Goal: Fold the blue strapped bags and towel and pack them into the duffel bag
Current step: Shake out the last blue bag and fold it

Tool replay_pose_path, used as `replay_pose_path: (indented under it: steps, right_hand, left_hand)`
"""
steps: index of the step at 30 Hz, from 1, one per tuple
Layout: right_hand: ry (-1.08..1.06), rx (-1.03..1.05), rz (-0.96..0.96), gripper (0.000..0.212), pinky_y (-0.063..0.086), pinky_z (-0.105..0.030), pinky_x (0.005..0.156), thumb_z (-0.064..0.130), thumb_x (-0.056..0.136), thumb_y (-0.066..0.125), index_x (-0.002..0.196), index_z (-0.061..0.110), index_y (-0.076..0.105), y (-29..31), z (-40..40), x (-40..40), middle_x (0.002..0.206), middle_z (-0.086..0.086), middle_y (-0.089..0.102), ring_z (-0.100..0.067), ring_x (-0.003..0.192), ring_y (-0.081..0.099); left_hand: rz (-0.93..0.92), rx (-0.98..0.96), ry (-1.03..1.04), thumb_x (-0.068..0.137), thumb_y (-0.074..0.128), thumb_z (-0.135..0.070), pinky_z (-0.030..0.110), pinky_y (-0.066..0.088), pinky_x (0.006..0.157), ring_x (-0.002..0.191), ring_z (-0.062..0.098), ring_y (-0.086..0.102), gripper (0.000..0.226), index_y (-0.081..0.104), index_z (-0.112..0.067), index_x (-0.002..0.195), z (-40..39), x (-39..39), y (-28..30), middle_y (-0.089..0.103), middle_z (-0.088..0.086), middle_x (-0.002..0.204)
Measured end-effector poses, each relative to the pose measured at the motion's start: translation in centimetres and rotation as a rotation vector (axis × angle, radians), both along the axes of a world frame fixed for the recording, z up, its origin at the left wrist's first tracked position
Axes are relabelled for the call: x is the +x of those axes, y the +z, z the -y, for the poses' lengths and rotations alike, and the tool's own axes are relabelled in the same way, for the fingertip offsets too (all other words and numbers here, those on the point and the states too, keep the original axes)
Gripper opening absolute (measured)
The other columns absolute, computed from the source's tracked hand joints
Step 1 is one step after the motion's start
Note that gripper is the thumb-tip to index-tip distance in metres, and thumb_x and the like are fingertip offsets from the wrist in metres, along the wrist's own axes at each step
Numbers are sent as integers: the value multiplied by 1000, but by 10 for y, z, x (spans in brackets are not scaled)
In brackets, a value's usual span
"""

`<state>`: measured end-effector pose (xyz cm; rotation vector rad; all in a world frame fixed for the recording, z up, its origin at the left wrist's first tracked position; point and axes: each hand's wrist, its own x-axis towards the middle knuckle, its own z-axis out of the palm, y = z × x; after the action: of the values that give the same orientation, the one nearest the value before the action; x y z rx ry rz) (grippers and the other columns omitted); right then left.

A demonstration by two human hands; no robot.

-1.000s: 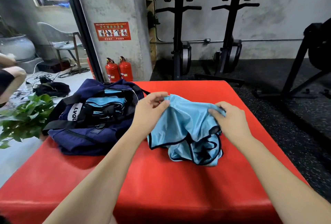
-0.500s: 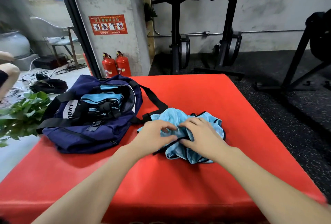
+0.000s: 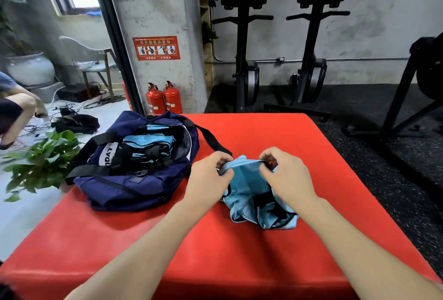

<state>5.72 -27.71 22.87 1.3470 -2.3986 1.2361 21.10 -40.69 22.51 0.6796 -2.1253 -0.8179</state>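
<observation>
At the left edge a crouching person (image 3: 14, 107) is cut off by the frame, beside a blurred plant (image 3: 43, 160); the navy duffel bag (image 3: 134, 167) lies open on the red mat (image 3: 215, 251), light blue folded items with black straps inside it, hard to tell apart; the left hand (image 3: 207, 179) and right hand (image 3: 287, 177) each pinch the top edge of a crumpled blue strapped bag (image 3: 254, 194) with curled fingers, their forearms hiding its sides.

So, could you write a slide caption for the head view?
Both hands pinch a light blue strapped bag on the red mat, beside the open duffel bag.
</observation>
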Motion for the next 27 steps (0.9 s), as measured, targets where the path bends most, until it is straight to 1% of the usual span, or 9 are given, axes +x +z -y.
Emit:
replay_pose_path:
  steps: [3,6,8,10,12,16,20,24,27]
  right_hand:
    - [-67,-21,49,18,51,-32,76,21,80,69,91,34,65,10,-10,-14,84,18,67,-7,81,62]
    - [-73,-96,64,29,50,-23,79,11,78,70,83,39,66,35,-23,-29,82,19,69,0,81,63]
    - [-87,-124,42,32,46,-12,79,6,78,70,85,38,68,58,-30,-39,83,18,70,3,80,63]
    - [-118,-138,22,25,48,-16,82,5,79,69,89,29,73,83,-36,-50,84,15,70,1,79,62]
    - [-163,-124,-7,22,50,-24,83,9,80,68,92,26,74,108,-42,-62,83,13,69,-6,79,63]
    - [-186,-148,-58,18,50,-27,84,15,87,66,98,26,74,161,-59,-80,91,12,70,-7,86,64]
    - [-230,-144,-178,11,53,-41,87,26,96,62,105,25,69,211,-70,-86,98,6,70,-18,96,63]
    - [-297,-87,-236,15,52,-41,79,34,102,53,106,24,62,261,-81,-79,98,0,69,-27,92,62]
    - [-294,-135,-194,15,54,-41,77,30,103,51,103,19,60,300,-91,-67,90,-6,68,-28,80,65]
  left_hand:
    - [-5,-16,0,75,66,-2,19,50,70,72,8,62,24,68,-23,88,8,3,27,69,-8,77]
    - [-54,183,-19,81,66,-2,21,47,66,64,9,58,23,70,-22,92,26,1,62,71,-3,77]
    - [-115,305,-96,86,65,-1,28,49,71,73,16,63,24,71,-22,98,37,-1,91,75,2,87]
    - [-148,306,-161,89,66,-1,28,52,81,84,18,67,24,72,-21,100,43,-1,120,76,7,97]
    - [-143,250,-184,91,67,-5,27,52,80,80,11,65,20,73,-22,100,46,-2,149,76,7,97]
    - [-110,156,-225,88,76,-12,26,49,71,69,5,60,13,74,-20,97,42,1,211,75,-3,81]
    - [40,-19,-292,72,89,-13,25,53,75,77,5,67,31,74,-22,98,33,9,265,77,-3,89]
    - [235,-390,-191,70,74,-5,14,45,66,76,0,62,38,70,-29,99,26,19,301,69,-16,83]
    - [127,-420,-120,70,75,-5,11,46,69,82,7,64,33,66,-27,93,26,29,326,68,-11,87]
